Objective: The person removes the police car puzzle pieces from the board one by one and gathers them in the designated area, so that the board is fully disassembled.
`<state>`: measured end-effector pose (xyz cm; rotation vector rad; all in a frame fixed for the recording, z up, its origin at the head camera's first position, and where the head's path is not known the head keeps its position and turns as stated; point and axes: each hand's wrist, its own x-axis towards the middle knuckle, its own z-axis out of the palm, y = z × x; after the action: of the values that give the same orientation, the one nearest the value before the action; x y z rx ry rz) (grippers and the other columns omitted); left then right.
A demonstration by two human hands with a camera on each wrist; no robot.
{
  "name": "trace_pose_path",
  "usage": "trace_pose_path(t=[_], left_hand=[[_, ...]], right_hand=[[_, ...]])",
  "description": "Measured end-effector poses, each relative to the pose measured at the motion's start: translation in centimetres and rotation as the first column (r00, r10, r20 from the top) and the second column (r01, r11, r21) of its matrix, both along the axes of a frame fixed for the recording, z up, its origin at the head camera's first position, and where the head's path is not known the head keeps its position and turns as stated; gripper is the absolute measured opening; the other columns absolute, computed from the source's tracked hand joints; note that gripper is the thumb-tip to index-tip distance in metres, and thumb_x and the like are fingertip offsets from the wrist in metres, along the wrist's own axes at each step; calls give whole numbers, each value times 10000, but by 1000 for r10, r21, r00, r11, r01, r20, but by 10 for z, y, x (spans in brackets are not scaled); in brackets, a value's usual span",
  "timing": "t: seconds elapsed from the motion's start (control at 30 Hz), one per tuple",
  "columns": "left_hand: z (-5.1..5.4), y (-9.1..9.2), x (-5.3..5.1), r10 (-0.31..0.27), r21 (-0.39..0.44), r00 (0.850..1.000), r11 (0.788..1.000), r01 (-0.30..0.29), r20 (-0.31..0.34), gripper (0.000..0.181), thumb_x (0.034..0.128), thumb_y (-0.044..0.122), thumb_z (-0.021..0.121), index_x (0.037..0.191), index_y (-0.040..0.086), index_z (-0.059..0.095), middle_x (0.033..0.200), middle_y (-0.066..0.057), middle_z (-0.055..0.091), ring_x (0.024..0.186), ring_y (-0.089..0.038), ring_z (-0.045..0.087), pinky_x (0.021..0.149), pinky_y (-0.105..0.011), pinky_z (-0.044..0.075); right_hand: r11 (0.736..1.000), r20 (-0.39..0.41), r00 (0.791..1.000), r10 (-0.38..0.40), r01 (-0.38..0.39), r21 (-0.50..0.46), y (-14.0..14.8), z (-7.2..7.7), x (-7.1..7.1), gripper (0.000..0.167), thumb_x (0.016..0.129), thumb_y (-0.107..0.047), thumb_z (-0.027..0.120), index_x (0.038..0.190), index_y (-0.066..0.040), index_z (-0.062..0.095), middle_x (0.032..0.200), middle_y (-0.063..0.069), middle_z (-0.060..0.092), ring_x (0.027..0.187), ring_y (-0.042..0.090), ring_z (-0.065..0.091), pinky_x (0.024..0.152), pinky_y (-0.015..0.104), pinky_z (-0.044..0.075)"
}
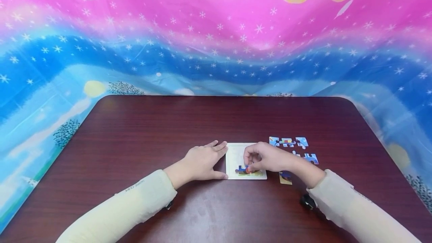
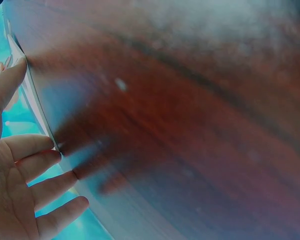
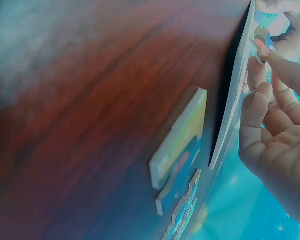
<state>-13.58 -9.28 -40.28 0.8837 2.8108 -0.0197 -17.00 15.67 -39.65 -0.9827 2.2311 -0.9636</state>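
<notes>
A white puzzle board [image 1: 234, 157] lies on the table. My left hand [image 1: 204, 162] rests at its left edge, thumb and fingers spread, the tips touching the frame. The left wrist view shows those fingers [image 2: 55, 187] straight. Over the board's lower part, my right hand [image 1: 271, 157] pinches a jigsaw piece with dark, blue and red colours [image 3: 261, 46] between thumb and fingers. Part of that piece is hidden by the fingers. Coloured picture [image 1: 258, 174] shows along the board's bottom; whether the pinched piece is seated there, I cannot tell.
Several loose jigsaw pieces lie right of the board, among them a blue one [image 1: 302, 142] at the back and a yellow-edged one [image 1: 285, 178] near the right forearm. The dark wooden table [image 1: 162, 123] ends at a patterned cloth backdrop [image 1: 216, 48].
</notes>
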Motion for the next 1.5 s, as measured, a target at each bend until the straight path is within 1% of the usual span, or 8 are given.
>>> trace_pose_path(t=[0.3, 0.6, 0.8, 0.97, 1.07, 1.2, 1.37, 1.5], left_hand=[[0, -1, 0, 5, 1, 1000, 1000, -5, -1, 898, 836, 711, 611, 1529, 176, 411, 1605, 49, 353, 1475, -195, 372, 975, -448, 529], [-1, -1, -2, -4, -16, 1000, 1000, 3, -17, 891, 836, 713, 608, 1521, 174, 426, 1596, 37, 373, 1463, -201, 394, 973, -443, 531], [0, -1, -3, 1, -24, 1000, 1000, -2, -13, 895, 838, 713, 607, 1526, 173, 417, 1598, 36, 369, 1465, -200, 390, 965, -435, 537], [0, -1, -3, 2, -21, 1000, 1000, -2, -13, 898, 839, 718, 601, 1529, 176, 411, 1601, 38, 363, 1468, -198, 385, 961, -439, 539], [0, -1, -3, 0, -20, 1000, 1000, -1, -15, 897, 839, 720, 598, 1529, 178, 412, 1600, 38, 363, 1468, -197, 385, 963, -434, 539], [1, 0, -1, 2, -23, 1000, 1000, -2, -13, 898, 838, 718, 603, 1528, 177, 413, 1599, 42, 362, 1469, -194, 383, 969, -426, 537], [2, 0, 1, 5, -24, 1000, 1000, -5, -4, 895, 840, 710, 608, 1529, 173, 411, 1603, 46, 355, 1473, -189, 377, 984, -416, 530], [3, 1, 2, 4, -21, 1000, 1000, -5, -6, 891, 842, 706, 610, 1529, 173, 411, 1603, 46, 355, 1474, -186, 375, 987, -413, 529]], right_hand=[[1000, 21, 1000, -12, 12, -7, -3, -1, 1, 98, 858, -33, 744, 906, -82, 674, 767, 19, 632, 697, 95, 544, 631, 237, 492], [1000, 23, 1000, -2, 2, -15, -4, 0, -3, 73, 874, -40, 730, 922, -68, 683, 789, -3, 638, 727, 97, 570, 666, 254, 513], [1000, 19, 1000, -8, 9, -29, -2, 1, -6, 72, 885, -18, 706, 928, -70, 682, 800, 4, 638, 738, 109, 570, 665, 252, 512], [999, 24, 1000, -12, 12, -40, 0, 4, -6, 66, 889, -36, 709, 939, -65, 677, 790, 13, 637, 715, 122, 580, 665, 255, 520], [999, 9, 1000, -14, 14, -49, 2, 7, -6, 75, 883, -52, 722, 942, -65, 677, 780, 12, 638, 711, 116, 585, 669, 255, 522], [999, -35, 999, -26, 24, -45, 6, 8, -7, 90, 880, -53, 724, 952, -88, 684, 784, -20, 639, 733, 90, 562, 675, 252, 505], [997, -25, 998, -49, 47, -54, 13, 10, -6, 107, 890, -36, 706, 972, -103, 688, 782, -24, 626, 708, 91, 544, 639, 243, 493], [995, -14, 998, -67, 66, -72, 20, 13, -5, 94, 893, -69, 717, 967, -120, 689, 782, -22, 620, 707, 97, 539, 634, 240, 489]])
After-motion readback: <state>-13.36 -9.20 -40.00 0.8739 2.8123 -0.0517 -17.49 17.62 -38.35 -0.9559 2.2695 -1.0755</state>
